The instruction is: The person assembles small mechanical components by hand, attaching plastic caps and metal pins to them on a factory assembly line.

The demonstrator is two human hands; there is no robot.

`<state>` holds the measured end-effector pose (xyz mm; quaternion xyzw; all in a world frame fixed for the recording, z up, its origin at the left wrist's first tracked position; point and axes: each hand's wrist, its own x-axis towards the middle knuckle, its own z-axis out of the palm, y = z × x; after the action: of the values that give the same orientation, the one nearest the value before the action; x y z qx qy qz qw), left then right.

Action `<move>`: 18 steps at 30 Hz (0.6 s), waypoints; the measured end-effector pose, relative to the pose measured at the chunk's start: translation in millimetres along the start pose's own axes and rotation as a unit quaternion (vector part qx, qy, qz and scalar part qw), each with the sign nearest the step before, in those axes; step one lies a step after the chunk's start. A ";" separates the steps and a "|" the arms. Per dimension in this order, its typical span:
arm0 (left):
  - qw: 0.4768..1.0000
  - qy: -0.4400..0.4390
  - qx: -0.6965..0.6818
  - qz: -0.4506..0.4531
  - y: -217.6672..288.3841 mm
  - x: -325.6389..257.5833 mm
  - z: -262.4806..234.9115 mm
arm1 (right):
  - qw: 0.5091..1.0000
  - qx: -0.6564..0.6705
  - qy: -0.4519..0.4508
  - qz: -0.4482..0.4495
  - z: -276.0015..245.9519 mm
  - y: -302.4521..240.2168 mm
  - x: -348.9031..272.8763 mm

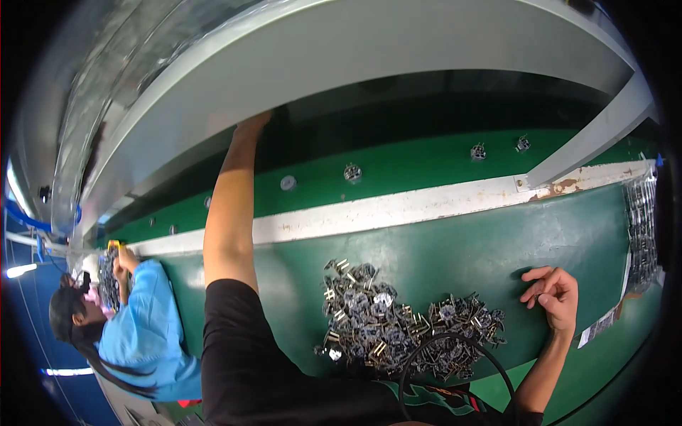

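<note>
My left arm stretches far forward across the white rail, and my left hand (pixel 254 124) is at the edge of the grey overhead panel. Its fingers disappear into the dark beneath that panel, so what they touch or hold is hidden. Over the green tabletop at the right is my right hand (pixel 558 295), its fingers loosely bent and apart, with nothing visible in them. Between my arms lies a heap of small dark parts with brass-coloured metal prongs (pixel 376 312). Beyond the rail, a green belt (pixel 419 162) carries a round grey piece (pixel 288 183) and spaced-out metallic parts (pixel 352 172).
A white rail (pixel 398 206) with chipped paint separates tabletop and belt. The grey panel (pixel 355 42) overhangs the belt, with a slanting support (pixel 597 131) at right. Stacked clear trays (pixel 641 227) stand far right. A co-worker in blue (pixel 145 326) works at left. A black cable loops below the heap.
</note>
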<state>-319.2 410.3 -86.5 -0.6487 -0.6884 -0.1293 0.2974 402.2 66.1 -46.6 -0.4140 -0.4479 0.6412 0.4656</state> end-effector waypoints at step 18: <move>0.512 -0.211 -0.745 -0.371 140.3 -126.8 -226.3 | 0.991 -0.106 0.078 -0.018 74.7 -4.4 51.6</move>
<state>-130.8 196.7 -10.1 -0.3254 -0.5597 -0.5531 -0.5244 320.8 102.7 -29.1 -0.5019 -0.4828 0.5473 0.4643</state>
